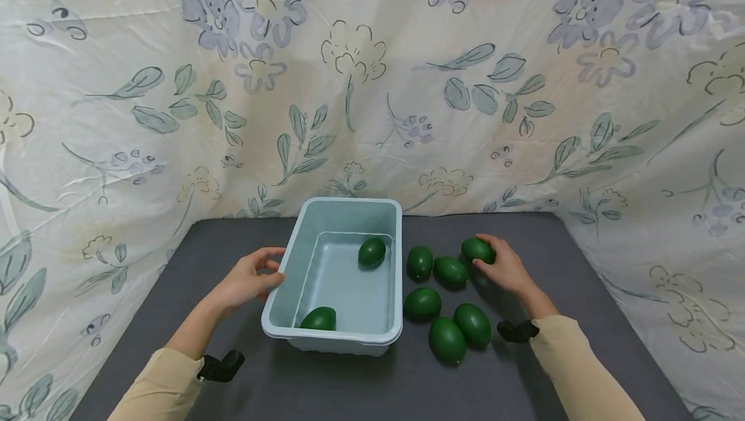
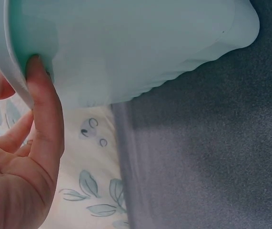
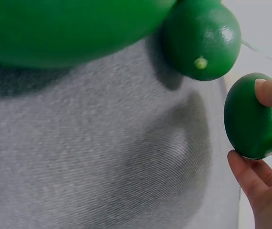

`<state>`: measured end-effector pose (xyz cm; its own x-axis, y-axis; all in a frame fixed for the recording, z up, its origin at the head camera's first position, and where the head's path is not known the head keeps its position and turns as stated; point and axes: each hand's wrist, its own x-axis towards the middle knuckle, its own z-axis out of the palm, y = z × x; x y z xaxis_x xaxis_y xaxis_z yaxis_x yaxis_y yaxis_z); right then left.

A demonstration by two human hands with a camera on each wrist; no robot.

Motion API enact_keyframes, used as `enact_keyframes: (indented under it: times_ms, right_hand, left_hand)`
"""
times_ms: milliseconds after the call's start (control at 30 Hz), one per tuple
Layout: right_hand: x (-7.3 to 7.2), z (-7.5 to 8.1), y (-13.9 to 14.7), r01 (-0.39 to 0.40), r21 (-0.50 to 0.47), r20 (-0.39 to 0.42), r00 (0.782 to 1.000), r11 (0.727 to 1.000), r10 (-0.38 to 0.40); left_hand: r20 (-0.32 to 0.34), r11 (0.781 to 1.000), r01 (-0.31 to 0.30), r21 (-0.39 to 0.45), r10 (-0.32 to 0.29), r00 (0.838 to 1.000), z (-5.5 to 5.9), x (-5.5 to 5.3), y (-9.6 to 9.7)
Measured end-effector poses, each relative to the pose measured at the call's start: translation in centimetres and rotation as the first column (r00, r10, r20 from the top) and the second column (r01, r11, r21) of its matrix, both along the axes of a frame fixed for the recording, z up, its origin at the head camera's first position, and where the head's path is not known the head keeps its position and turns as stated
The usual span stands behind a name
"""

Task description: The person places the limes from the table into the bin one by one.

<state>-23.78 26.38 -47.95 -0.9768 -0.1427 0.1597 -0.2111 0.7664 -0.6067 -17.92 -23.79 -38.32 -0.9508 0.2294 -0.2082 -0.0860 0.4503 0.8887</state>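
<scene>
My left hand (image 1: 247,282) is at the left side of a pale blue plastic bin (image 1: 401,246). In the left wrist view, its fingers (image 2: 44,100) pinch the bin's rim, one digit under the lip on the outer wall. My right hand (image 1: 506,266) grips a smooth dark green oval fruit (image 3: 250,117) between thumb and fingertips. The fruit's shadow lies apart from it on the cloth. Inside the bin, one green fruit (image 1: 372,252) lies toward the back right and another (image 1: 319,319) at the front left, partly hidden by the front wall.
Between the bin and my right hand, several more green fruits (image 1: 423,304) lie on the dark grey tabletop (image 1: 326,388). Two of them (image 1: 447,340) are close together nearest the front. Flower-printed cloth (image 1: 372,85) hangs behind and beside the table.
</scene>
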Motion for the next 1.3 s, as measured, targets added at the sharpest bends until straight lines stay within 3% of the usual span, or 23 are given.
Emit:
enact_keyframes:
  times_ms: [1300]
  right_hand:
    - [-1.0,6.8,-5.4,-0.116,-0.084,-0.126,0.986,0.990,0.105]
  left_hand:
    - [-0.005,1.000,0.009,-0.006,-0.009,1.000,-0.1,0.0,-0.1]
